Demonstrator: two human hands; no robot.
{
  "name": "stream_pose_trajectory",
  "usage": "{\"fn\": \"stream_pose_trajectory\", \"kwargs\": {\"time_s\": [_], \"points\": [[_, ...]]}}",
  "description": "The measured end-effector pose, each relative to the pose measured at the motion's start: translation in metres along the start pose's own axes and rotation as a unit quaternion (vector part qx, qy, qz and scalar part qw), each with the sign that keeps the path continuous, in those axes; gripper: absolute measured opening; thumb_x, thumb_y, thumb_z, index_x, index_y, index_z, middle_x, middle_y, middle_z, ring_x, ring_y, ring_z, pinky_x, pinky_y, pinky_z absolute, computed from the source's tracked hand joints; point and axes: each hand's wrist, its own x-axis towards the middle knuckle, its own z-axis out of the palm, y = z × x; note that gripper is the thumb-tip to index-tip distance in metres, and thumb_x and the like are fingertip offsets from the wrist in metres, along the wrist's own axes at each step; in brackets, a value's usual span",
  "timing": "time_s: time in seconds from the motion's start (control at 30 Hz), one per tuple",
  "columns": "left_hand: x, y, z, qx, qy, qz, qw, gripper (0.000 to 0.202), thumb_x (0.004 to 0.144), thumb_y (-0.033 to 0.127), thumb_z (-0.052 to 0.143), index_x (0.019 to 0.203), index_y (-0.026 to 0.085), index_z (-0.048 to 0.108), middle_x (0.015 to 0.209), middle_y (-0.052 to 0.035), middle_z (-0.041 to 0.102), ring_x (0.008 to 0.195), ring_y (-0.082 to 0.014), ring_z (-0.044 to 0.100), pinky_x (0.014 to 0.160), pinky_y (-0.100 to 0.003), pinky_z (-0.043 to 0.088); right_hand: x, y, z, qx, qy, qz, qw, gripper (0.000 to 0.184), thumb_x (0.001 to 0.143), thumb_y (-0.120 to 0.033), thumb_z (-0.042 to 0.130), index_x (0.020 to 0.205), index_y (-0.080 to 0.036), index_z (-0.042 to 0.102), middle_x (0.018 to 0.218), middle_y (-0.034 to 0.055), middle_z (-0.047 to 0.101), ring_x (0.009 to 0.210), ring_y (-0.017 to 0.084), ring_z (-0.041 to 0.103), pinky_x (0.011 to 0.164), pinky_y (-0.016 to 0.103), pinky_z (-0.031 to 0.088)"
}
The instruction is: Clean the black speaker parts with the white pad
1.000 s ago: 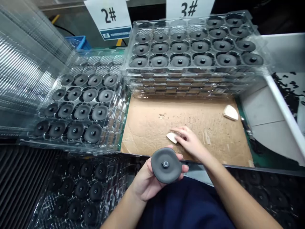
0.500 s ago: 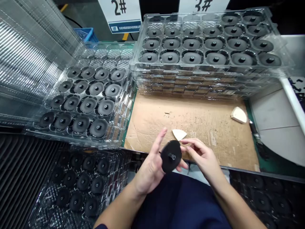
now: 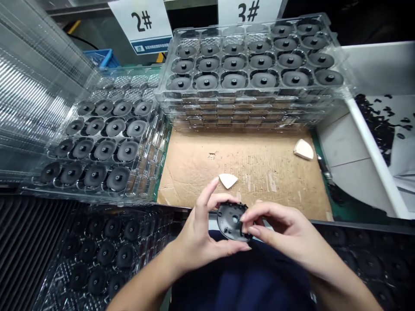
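Workstation seen from the head camera, parts listed by decreasing size. The green tabletop point(image 3: 350, 214) carries the rear stack point(image 3: 240, 101) of clear trays, its top tray holding dark discs point(image 3: 118, 178), 6 to the front row. The left stack point(image 3: 142, 177), also clear, shows 4 rows of 4 discs on top. A cardboard sheet point(image 3: 259, 160) covers the middle of the tabletop; a white bin point(image 3: 374, 160) stands to its right. Behind hang 2 signs, marked 2# point(image 3: 139, 26) and 3# point(image 3: 248, 11). The left hand point(image 3: 201, 235) has its grip closed about the edge of a black disc point(image 3: 228, 220), fingers above and thumb below, over the near edge of the sheet; its studded face is visible. The right hand point(image 3: 288, 229) brings thumb and forefinger to the disc's right edge; whether this grip pinches a small part cannot be told. On the cardboard lie 2 cream pieces, the near wedge point(image 3: 228, 180) just beyond the left fingers, the far wedge point(image 3: 304, 149) at right. Smallest: black bits point(image 3: 378, 125), scattered right of the bin's rim.
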Motion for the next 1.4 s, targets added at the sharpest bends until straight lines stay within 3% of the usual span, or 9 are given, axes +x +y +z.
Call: {"fn": "stream_pose_trajectory", "kwargs": {"time_s": [0.17,0.57,0.83,1.0,1.17,1.27,1.4], "points": [[0.003,0.007,0.007,-0.058,-0.036,-0.064,0.996,0.1,0.069,0.042,0.073,0.143,0.035,0.006,0.112,-0.004,0.06,0.102,-0.0179,0.058,0.096,-0.036,0.045,0.002,0.0,-0.016,0.068,-0.065,0.061,0.994,0.015,0.076,-0.034,0.072,0.087,-0.023,0.072,0.078,-0.0002,0.067,0.072,0.011,0.059,0.067,0.023,0.045],[0.032,0.011,0.028,-0.084,-0.1,-0.117,0.985,0.098,0.066,0.039,0.076,0.141,0.039,0.013,0.11,-0.0019,0.061,0.1,-0.019,0.059,0.099,-0.041,0.041,-0.011,0.01,-0.042,0.143,-0.012,0.041,0.989,0.018,0.07,-0.028,0.077,0.085,-0.021,0.072,0.071,-0.0012,0.067,0.063,0.008,0.056,0.06,0.021,0.042],[0.045,0.012,0.035,-0.102,-0.154,-0.128,0.975,0.102,0.064,0.041,0.077,0.142,0.034,0.012,0.109,-0.006,0.064,0.098,-0.0212,0.061,0.098,-0.044,0.043,-0.015,0.006,-0.055,0.144,-0.043,0.054,0.987,0.014,0.071,-0.03,0.075,0.079,-0.019,0.073,0.069,-0.0004,0.067,0.064,0.01,0.059,0.061,0.021,0.044],[0.043,0.009,0.039,-0.089,-0.135,-0.104,0.981,0.105,0.061,0.042,0.078,0.143,0.033,0.012,0.109,-0.0082,0.065,0.1,-0.0236,0.062,0.099,-0.048,0.043,-0.021,0.01,-0.054,0.15,-0.039,0.055,0.986,0.019,0.076,-0.033,0.069,0.068,-0.016,0.069,0.069,0.0011,0.065,0.063,0.01,0.057,0.06,0.023,0.043],[0.041,0.01,0.04,-0.082,-0.106,-0.059,0.989,0.102,0.064,0.039,0.077,0.143,0.032,0.012,0.114,-0.0096,0.062,0.104,-0.0235,0.061,0.098,-0.045,0.047,-0.025,0.019,-0.046,0.19,0.031,0.061,0.979,0.016,0.069,-0.033,0.077,0.069,-0.019,0.07,0.069,0.0006,0.068,0.063,0.009,0.058,0.061,0.02,0.044],[0.04,0.011,0.038,-0.066,-0.085,-0.038,0.993,0.104,0.063,0.037,0.078,0.143,0.03,0.012,0.115,-0.0106,0.062,0.106,-0.0244,0.061,0.097,-0.045,0.048,-0.028,0.022,-0.041,0.189,0.069,0.034,0.979,0.011,0.069,-0.029,0.078,0.071,-0.021,0.07,0.069,-0.0008,0.069,0.065,0.009,0.059,0.062,0.019,0.045],[0.036,0.01,0.034,-0.051,-0.059,-0.021,0.997,0.103,0.063,0.033,0.079,0.143,0.029,0.014,0.118,-0.0111,0.061,0.11,-0.0242,0.06,0.099,-0.043,0.048,-0.033,0.022,-0.039,0.201,0.09,-0.029,0.975,0.007,0.081,-0.031,0.068,0.079,-0.024,0.069,0.058,-0.0034,0.063,0.053,0.008,0.057,0.055,0.018,0.046]]}}
